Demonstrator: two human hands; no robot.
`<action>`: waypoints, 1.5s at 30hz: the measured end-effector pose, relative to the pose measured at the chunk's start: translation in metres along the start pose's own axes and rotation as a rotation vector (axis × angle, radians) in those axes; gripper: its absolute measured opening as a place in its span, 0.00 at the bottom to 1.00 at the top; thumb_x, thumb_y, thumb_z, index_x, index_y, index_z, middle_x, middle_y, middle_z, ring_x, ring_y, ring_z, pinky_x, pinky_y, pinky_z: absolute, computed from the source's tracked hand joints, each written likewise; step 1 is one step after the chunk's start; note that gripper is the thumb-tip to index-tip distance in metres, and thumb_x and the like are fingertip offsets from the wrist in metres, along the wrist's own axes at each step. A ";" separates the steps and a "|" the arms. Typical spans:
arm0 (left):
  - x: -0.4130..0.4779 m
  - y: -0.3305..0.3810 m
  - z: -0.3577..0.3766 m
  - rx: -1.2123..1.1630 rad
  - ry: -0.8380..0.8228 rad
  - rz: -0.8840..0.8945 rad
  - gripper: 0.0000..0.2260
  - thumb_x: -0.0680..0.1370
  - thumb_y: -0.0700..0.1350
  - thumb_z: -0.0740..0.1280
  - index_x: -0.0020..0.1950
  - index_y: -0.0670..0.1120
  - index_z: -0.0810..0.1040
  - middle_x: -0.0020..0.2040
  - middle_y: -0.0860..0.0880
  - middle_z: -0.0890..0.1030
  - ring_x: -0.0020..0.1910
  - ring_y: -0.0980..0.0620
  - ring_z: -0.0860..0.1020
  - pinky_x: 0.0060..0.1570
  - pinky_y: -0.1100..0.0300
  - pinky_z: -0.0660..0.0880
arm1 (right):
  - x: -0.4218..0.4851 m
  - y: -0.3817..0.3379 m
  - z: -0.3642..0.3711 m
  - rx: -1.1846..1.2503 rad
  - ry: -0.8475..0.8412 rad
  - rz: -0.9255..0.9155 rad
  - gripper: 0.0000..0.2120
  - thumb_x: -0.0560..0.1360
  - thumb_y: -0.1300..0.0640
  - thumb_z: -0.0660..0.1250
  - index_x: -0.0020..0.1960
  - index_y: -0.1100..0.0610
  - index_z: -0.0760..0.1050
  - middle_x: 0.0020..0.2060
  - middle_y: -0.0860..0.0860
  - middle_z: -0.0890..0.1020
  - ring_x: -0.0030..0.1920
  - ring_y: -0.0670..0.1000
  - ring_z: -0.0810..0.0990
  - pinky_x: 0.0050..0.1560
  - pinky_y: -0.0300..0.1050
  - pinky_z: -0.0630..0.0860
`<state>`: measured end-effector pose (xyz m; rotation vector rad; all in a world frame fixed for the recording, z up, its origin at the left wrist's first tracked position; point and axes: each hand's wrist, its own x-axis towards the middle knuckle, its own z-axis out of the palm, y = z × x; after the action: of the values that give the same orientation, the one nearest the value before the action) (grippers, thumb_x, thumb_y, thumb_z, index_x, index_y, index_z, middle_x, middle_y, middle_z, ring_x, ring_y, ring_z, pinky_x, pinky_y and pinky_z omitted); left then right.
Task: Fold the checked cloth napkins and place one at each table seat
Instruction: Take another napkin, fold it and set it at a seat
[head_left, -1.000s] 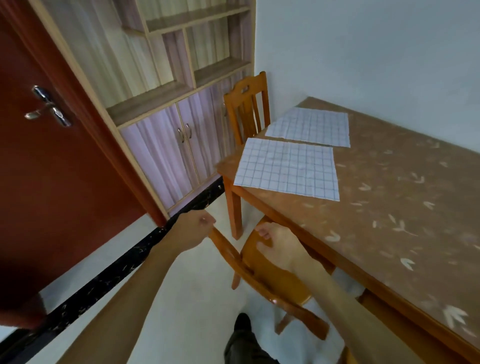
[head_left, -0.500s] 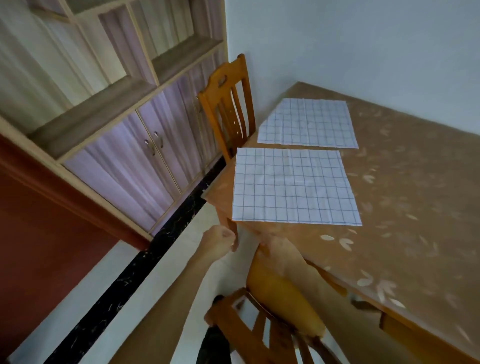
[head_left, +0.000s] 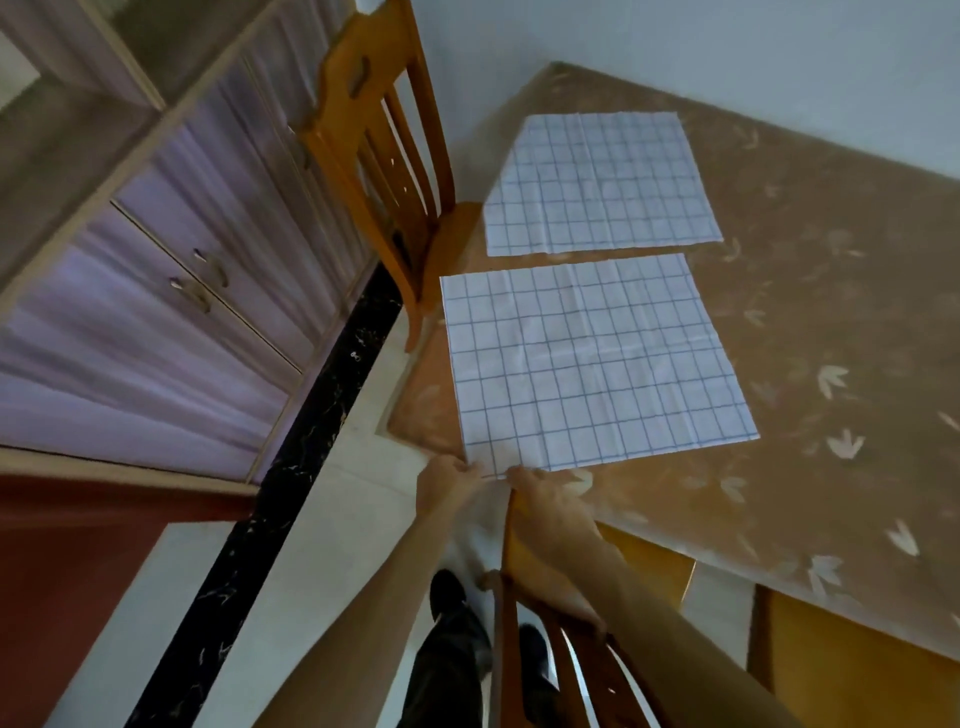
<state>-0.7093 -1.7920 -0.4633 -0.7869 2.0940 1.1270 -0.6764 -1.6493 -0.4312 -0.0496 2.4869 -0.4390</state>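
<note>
So both hands are meeting right at the near-left corner of the closer checked napkin (head_left: 597, 358), which is lying flat and unfolded on the table (head_left: 831, 364), spreading away from the fingers toward 12 and 1 o'clock. The left hand (head_left: 449, 486) is pinching that corner with curled fingers, while the right hand (head_left: 545, 512) is touching the near edge just beside it at 3 o'clock, and honestly I can't tell if it's gripping cloth. The second napkin (head_left: 602, 182) is sitting flat further off at 12 o'clock, slightly apart from the first.
</note>
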 end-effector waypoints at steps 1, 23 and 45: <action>0.007 -0.005 -0.001 -0.008 -0.010 -0.010 0.10 0.76 0.54 0.69 0.43 0.48 0.79 0.46 0.45 0.86 0.48 0.45 0.84 0.53 0.48 0.82 | 0.004 -0.003 0.005 -0.040 0.018 -0.011 0.25 0.77 0.64 0.62 0.73 0.52 0.65 0.65 0.54 0.74 0.62 0.56 0.76 0.55 0.46 0.76; 0.019 -0.008 -0.001 -0.332 -0.015 -0.019 0.11 0.73 0.47 0.77 0.47 0.50 0.75 0.49 0.45 0.85 0.46 0.47 0.86 0.51 0.48 0.83 | 0.045 -0.006 0.033 -0.199 0.436 -0.211 0.10 0.62 0.57 0.81 0.40 0.48 0.85 0.44 0.45 0.87 0.44 0.50 0.85 0.48 0.46 0.79; -0.135 0.030 -0.015 0.111 0.200 0.594 0.10 0.80 0.39 0.64 0.60 0.40 0.79 0.58 0.42 0.82 0.59 0.43 0.79 0.62 0.47 0.75 | -0.120 0.056 -0.071 0.357 0.411 -0.552 0.18 0.78 0.47 0.60 0.57 0.55 0.83 0.54 0.48 0.85 0.54 0.49 0.80 0.56 0.36 0.74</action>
<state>-0.6504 -1.7639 -0.3404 -0.2252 2.6306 1.2473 -0.6154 -1.5585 -0.3273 -0.5602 2.7253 -1.2227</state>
